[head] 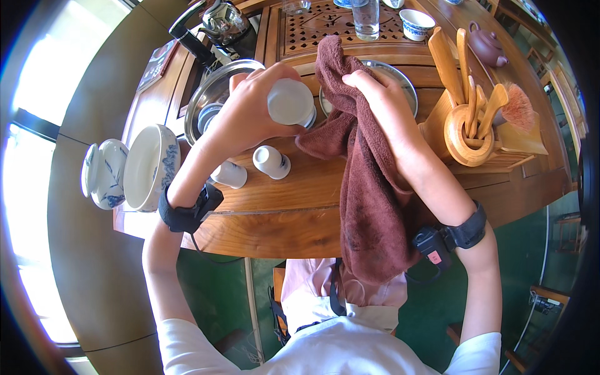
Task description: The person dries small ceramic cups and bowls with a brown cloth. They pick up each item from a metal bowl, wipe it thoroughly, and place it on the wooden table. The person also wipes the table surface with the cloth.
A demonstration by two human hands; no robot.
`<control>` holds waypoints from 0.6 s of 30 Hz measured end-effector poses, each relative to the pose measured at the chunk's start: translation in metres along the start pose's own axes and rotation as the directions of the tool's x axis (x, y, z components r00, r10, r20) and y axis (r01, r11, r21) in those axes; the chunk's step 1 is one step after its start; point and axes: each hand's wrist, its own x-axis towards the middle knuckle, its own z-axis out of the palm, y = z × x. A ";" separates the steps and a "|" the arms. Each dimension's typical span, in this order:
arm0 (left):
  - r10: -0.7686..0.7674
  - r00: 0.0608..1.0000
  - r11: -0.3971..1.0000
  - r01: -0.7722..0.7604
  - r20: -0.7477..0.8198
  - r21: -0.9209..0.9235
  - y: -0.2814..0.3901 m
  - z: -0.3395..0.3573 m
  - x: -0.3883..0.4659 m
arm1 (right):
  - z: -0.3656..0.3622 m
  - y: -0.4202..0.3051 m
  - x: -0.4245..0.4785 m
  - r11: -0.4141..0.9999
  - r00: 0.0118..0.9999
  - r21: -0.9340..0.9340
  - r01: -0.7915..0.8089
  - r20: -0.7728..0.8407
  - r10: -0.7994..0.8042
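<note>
My left hand (pixel 251 112) grips a white porcelain cup (pixel 289 102), its pale round end facing up towards me. Bunched in my right hand (pixel 382 93) is a brown terry towel (pixel 370 197), which hangs down over the table edge towards my lap. One towel corner lies close to the cup; whether they touch I cannot tell. Below my left hand, a small white cup (pixel 272 162) and another white cup (pixel 230 175) rest on the wood. A stainless steel bowl (pixel 193 110) with blue-and-white ware (pixel 209 114) inside is partly covered by that hand. Behind the towel shows a round metal tray (pixel 404 86).
Left stand a blue-and-white bowl (pixel 147 168) and lidded jar (pixel 110 173). A glass kettle (pixel 227 23) is at the back left. Beyond the slatted tea tray (pixel 309 33) edge are a glass (pixel 366 21) and cup (pixel 416 24). Right: wooden tool holder (pixel 468 150), purple clay teapot (pixel 487 46).
</note>
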 end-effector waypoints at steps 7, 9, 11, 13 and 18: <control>-0.044 0.996 0.992 0.034 0.083 0.121 0.001 0.006 0.005 | 0.000 0.004 0.002 0.999 0.999 0.014 0.045 0.014 -0.045; -0.034 0.989 0.990 0.014 0.142 0.140 -0.006 0.010 0.007 | 0.001 0.004 0.001 0.998 0.998 0.015 0.053 0.019 -0.053; -0.028 0.988 0.990 0.007 0.151 0.139 -0.008 0.012 0.007 | 0.001 0.003 0.001 0.998 0.998 0.018 0.053 0.032 -0.053; -0.001 0.991 0.982 -0.024 0.130 0.185 -0.008 0.009 0.005 | 0.002 0.002 0.000 0.999 0.999 0.041 0.027 0.038 -0.028; 0.047 0.997 0.978 -0.060 0.068 0.198 -0.006 -0.042 0.005 | 0.001 0.004 0.000 0.998 0.998 0.036 0.049 0.029 -0.050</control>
